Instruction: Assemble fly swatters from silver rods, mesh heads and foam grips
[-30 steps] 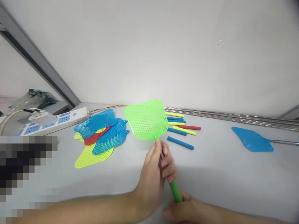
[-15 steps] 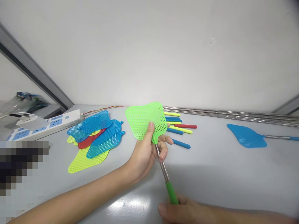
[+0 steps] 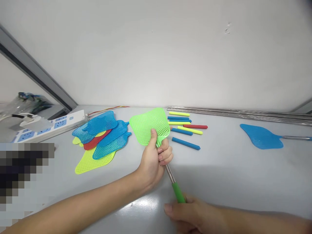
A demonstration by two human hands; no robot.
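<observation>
A bright green fly swatter (image 3: 148, 125) is held up over the grey table, its perforated head tilted toward the wall. My left hand (image 3: 156, 159) wraps round its neck, where the head meets the metal rod; the thumb lies against the mesh. Lower down, my right hand (image 3: 188, 211) grips the dark green handle sleeve (image 3: 179, 193) at the rod's other end, and its fingers are partly hidden. Behind the swatter lie several loose handle sleeves (image 3: 186, 143) in blue, yellow and red. Left of my hands is a pile of loose swatter heads (image 3: 110, 148), blue, red and yellow.
Thin metal rods (image 3: 234, 113) lie along the wall at the back right. A blue fly swatter (image 3: 264, 138) rests on the right of the table. At the left are a white power strip (image 3: 68, 122) with a plug, thin coloured wires (image 3: 109, 109) and a plastic bag (image 3: 26, 104).
My left fingers, looser around the neck before, have closed round it. The view has shifted slightly; the swatter stays in both hands.
</observation>
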